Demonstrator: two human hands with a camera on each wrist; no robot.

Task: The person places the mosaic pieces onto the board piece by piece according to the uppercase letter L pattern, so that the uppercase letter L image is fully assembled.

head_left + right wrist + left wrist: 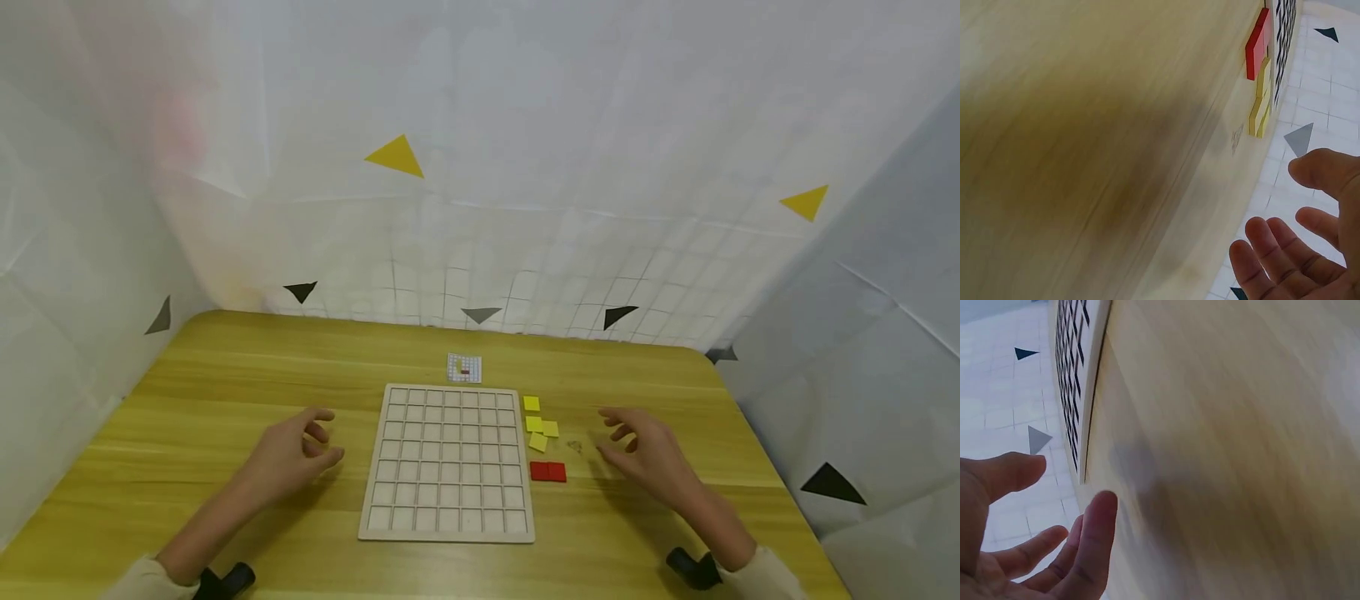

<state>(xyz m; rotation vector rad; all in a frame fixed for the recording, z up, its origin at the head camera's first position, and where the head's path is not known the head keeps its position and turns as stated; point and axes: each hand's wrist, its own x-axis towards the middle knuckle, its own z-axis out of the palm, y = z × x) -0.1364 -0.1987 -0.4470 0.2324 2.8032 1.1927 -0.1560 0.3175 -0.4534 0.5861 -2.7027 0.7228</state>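
Observation:
A pale wooden grid board (451,537) lies flat in the middle of the table, its square cells bare. Just right of it are several yellow square tiles (532,403), some touching, and two red square tiles (548,472) side by side. Left of the board my left hand (288,454) hovers with loosely bent fingers, holding nothing. My right hand (643,450) is above the table to the right of the tiles, thumb and fingers apart and nothing between them. In the right wrist view the red tiles (1258,44) and yellow tiles (1260,103) stand beyond the fingertips.
Behind the board lies a small printed card (464,368) with a grid and a yellow and red pattern. A pale sheet (480,208) with triangles surrounds the wooden table (300,350) at the back and sides. A small dark mark (574,446) shows on the tabletop.

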